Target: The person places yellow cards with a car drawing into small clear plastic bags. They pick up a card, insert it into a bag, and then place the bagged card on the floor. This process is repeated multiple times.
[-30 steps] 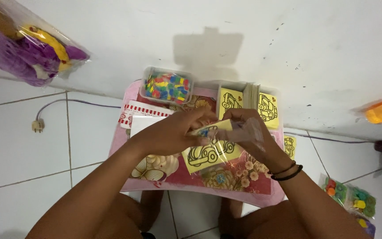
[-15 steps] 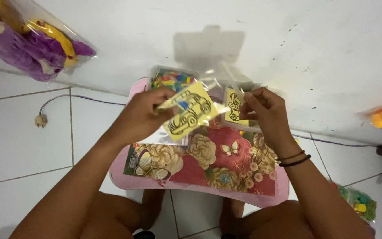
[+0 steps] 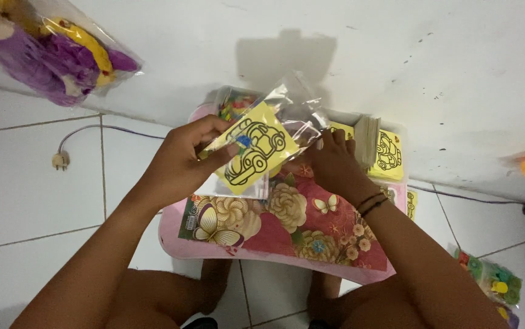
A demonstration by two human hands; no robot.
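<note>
With the left hand [image 3: 180, 161] pinching the yellow car card [image 3: 251, 152] above the pink bench [image 3: 274, 253] and the right hand [image 3: 333, 163] gripping the clear sleeve [image 3: 296, 106], a skewed push could crease the card.

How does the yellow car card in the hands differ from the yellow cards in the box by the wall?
The held card is single, tilted, lifted above the table, partly in a clear bag. The boxed cards sit stacked and unbagged in their box. Both are yellow with black car outlines.
</note>
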